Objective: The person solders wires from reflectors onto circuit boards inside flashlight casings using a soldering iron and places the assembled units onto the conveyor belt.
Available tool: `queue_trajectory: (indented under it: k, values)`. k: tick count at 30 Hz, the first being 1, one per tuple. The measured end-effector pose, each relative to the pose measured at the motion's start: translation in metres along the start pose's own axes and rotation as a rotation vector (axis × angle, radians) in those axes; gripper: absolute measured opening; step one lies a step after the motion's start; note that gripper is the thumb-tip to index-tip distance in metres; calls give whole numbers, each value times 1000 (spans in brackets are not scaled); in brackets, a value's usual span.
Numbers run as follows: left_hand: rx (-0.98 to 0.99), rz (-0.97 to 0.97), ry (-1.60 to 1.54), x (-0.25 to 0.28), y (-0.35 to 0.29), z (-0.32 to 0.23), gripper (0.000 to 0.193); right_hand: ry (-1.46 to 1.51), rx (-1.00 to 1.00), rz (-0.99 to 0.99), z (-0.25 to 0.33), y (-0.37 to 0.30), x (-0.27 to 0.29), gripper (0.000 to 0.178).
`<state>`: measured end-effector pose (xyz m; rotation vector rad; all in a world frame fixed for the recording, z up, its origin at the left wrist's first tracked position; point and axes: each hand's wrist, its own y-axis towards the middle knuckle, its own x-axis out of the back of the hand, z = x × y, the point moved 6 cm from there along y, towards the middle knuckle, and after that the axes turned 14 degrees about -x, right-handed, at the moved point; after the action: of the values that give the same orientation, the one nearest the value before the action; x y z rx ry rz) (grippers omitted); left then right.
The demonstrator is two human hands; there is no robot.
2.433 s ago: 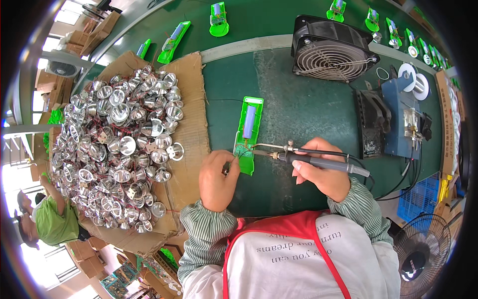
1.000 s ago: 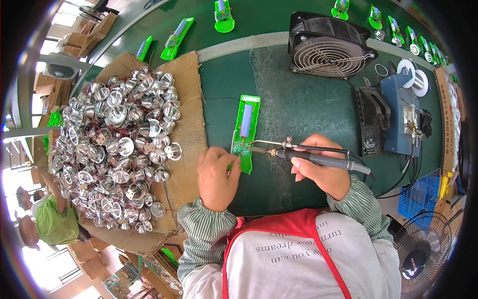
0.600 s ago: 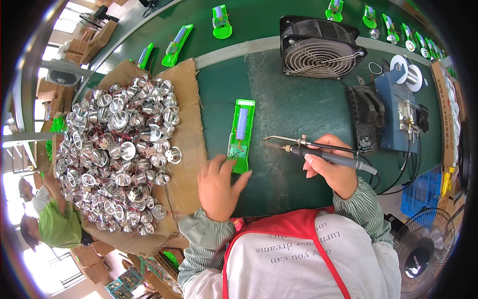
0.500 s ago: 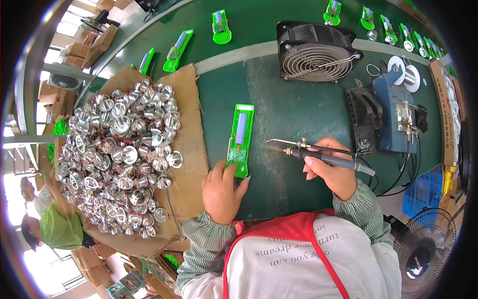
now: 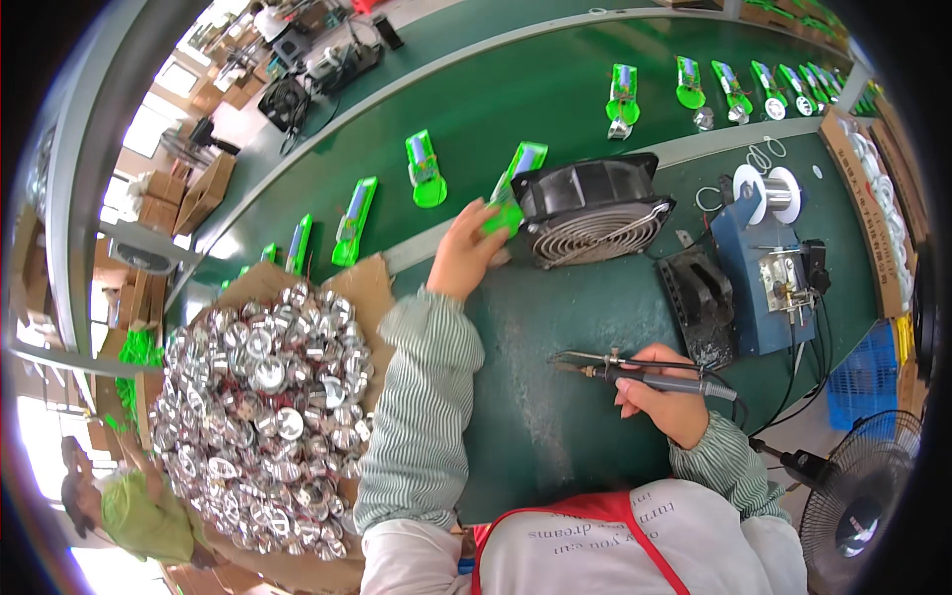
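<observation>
My left hand [image 5: 466,248] reaches over the far bench edge, fingers closed on the wide end of a green plastic housing [image 5: 507,217]. A blue cylindrical cell shows at the housing's far end, over the green belt; the fingers partly hide the rest. My right hand [image 5: 662,397] grips the grey handle of a soldering iron [image 5: 659,381] above the bench. A thin metal tube runs alongside the iron, and its tip points left, touching nothing. To the left, a heap of shiny metal reflector cups [image 5: 268,375] lies on cardboard [image 5: 372,288].
Several green housings, one [image 5: 424,171] among them, lie along the belt [image 5: 476,109]. A black box fan [image 5: 595,213] stands beside my left hand. Rightward are a black bracket [image 5: 697,302], a blue solder feeder [image 5: 746,263] with a spool, and a floor fan [image 5: 858,506]. Another person [image 5: 144,516] is at left.
My left hand has carried the green housing from the bench forward to the belt. The right hand still holds the soldering iron. The view has shifted, bringing more of the belt into sight.
</observation>
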<state>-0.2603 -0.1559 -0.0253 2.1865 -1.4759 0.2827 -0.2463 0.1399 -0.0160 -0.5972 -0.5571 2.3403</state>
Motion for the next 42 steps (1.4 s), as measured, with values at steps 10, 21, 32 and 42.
queue_trajectory:
  k: [10,21,32,42]
  values:
    - [-7,-54,998,4,91,-11,55,41,-45,-87,4,14,16,15]
    - [51,-106,1027,38,15,-13,55,25,66,-95,6,7,5,16]
    - [-21,95,1005,-31,-212,-123,50,-59,62,-1,8,-10,-13,12]
    - [199,-224,1611,135,-238,-135,27,-88,78,32,3,-27,-30,13]
